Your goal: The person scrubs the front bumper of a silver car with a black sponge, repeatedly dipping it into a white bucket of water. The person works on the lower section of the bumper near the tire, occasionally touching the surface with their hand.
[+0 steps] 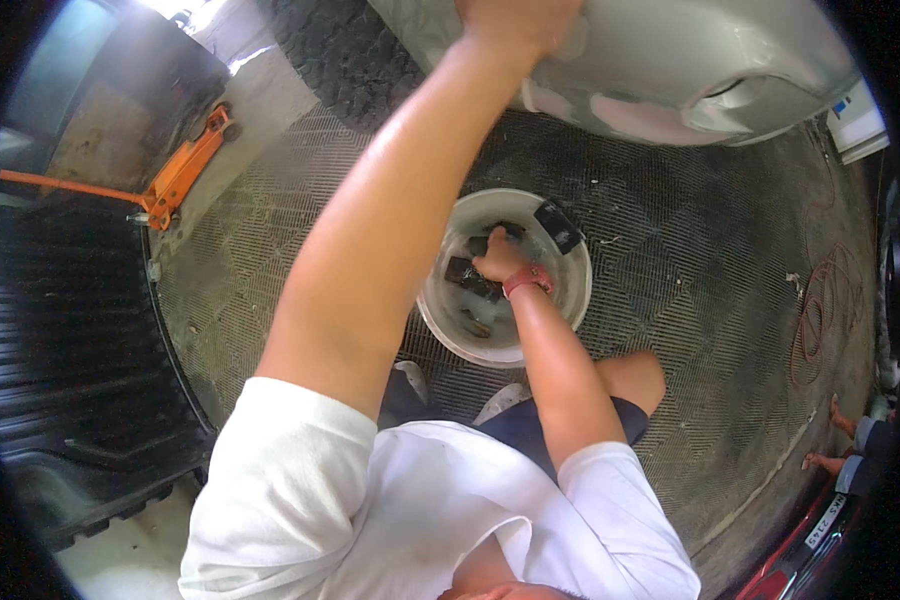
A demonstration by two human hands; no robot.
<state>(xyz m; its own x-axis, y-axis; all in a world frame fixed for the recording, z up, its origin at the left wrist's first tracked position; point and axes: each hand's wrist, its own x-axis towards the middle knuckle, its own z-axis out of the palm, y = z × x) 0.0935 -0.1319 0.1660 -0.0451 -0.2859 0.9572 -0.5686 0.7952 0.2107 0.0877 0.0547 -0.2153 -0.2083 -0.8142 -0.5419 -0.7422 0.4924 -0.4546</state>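
A white round bucket (428, 318) with cloudy water stands on the floor in front of me. My right hand (502, 260), with a red band on its wrist, reaches down into it. Its thumb and fingers close around a dark piece (479, 245) that looks like sandpaper. Another dark rectangular piece (464, 272) lies just beside the thumb, and a black rectangular sheet (558, 227) hangs on the bucket's far right wall. My left hand (525, 22) is stretched up to the silvery car body panel (660, 60); the top edge cuts off its fingers.
A dark tyre (345, 60) is at the top beside the panel. An orange floor jack (183, 170) stands at far left, above a black ribbed liner (70, 350). A reddish hose (820, 310) lies coiled at right, near another person's feet (825, 462) and a red car (800, 545).
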